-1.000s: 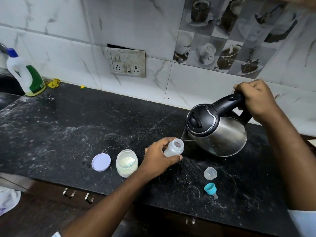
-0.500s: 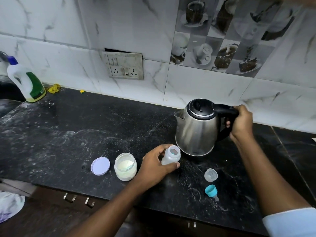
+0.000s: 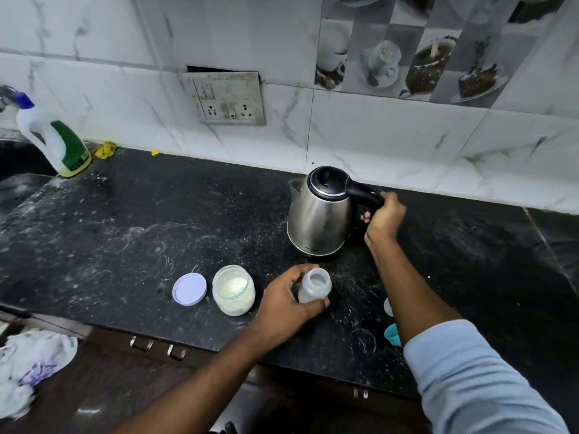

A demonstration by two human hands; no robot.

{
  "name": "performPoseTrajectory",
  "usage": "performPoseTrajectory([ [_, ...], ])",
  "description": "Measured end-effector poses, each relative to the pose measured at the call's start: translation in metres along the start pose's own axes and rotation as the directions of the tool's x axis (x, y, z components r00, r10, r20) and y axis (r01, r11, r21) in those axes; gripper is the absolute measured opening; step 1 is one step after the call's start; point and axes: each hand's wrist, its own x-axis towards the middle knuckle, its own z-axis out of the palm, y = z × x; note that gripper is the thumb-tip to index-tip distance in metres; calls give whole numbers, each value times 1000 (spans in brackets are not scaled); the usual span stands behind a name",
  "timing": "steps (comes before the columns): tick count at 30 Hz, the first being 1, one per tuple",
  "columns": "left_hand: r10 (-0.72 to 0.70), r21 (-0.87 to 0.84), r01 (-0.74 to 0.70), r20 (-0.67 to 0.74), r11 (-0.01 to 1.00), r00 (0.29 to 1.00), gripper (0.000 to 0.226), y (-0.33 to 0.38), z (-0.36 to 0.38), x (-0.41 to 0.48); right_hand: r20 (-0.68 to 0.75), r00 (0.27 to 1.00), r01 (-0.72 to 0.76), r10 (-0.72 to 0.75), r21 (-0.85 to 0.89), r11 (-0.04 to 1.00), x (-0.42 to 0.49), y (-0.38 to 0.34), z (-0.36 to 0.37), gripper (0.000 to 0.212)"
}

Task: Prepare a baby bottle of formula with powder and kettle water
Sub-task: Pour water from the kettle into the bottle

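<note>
- The stainless-steel electric kettle with a black lid and black handle [image 3: 319, 220] stands upright on the black speckled stone counter [image 3: 141, 220], its spout pointing left.
- The right hand [image 3: 384, 218] is on the kettle's right side, its fingers curled round the black handle in a closed grip.
- The small translucent plastic baby bottle [image 3: 314, 285], open at the top, stands just in front of the kettle, with something pale inside.
- The left hand [image 3: 286, 303] wraps the bottle from the left, thumb and fingers curved round its body.
- The clear round jar of white formula powder [image 3: 233, 290] sits uncapped in front and to the left of the kettle, just beside the left hand.
- The flat lilac round lid [image 3: 189, 289] lies further left of the kettle than the jar, close to it.
- A clear small cap [image 3: 388, 306] and a teal plastic piece [image 3: 392, 335] lie in front and to the right of the kettle, partly hidden by the right forearm.
- A white detergent bottle with green label and blue cap [image 3: 53, 139] leans far left of the kettle, against the wall.
</note>
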Motion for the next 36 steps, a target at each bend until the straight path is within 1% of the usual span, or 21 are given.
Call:
performPoseTrajectory([
  [5,-22,-39,21,-6,999,1000,55,0,4,0,24,1000,-19,20,-32,999,1,15,6,22],
  [11,-44,-66,43,-8,997,999,56,-3,6,-2,12,999,-44,45,-52,998,5,23,11,24],
  [24,12,-63,-12,-13,998,1000,56,-12,5,-3,39,997,-67,71,-100,993,14,29,10,23],
  [27,14,-56,-15,-17,998,1000,55,-11,6,-3,63,995,-67,72,-78,995,12,26,10,24],
  [30,14,-57,-15,-12,998,1000,55,-9,8,-4,141,986,-80,86,-46,996,11,24,2,27],
  [32,14,-54,-14,-2,998,1000,55,-9,11,-4,190,980,-40,55,-78,996,11,15,-9,32],
  [34,13,-65,-13,7,998,1000,57,-11,14,-4,219,976,59,-20,-174,983,11,-1,-22,34],
  [36,11,-78,-9,24,997,1000,59,-12,18,-3,226,968,164,-109,-242,956,10,-23,-42,27],
])
